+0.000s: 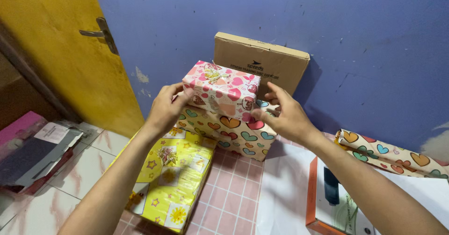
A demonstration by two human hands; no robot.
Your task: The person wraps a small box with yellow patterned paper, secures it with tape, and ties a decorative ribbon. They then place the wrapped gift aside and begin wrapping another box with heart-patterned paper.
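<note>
Starting at your left, your left hand (166, 108) is reaching forward with the forearm stretched up from the bottom of the view, fingers loosely spread and the thumb pressing against the left end of the pink wrapped box (220, 90); it is bracing that end rather than closing around it. The pink wrapped box, topped with a small pale bow (214, 74), is sitting on the heart-patterned box (229, 131), tilted a little, with its long axis running left to right between your two hands, so each hand is meeting one short end. Below your left forearm the yellow wrapped gift (170, 179) is lying flat on the tiled floor (231, 188). Behind the stack a brown cardboard box (262, 59) is leaning upright against the blue wall (365, 43). Moving right, your right hand (283, 115) is coming in palm-down, fingers open and splayed, fingertips touching the right end of the pink box; both hands look about equally near it. Farther right a roll of heart wrapping paper (390, 155) is lying beside an orange-edged box (332, 195).
</note>
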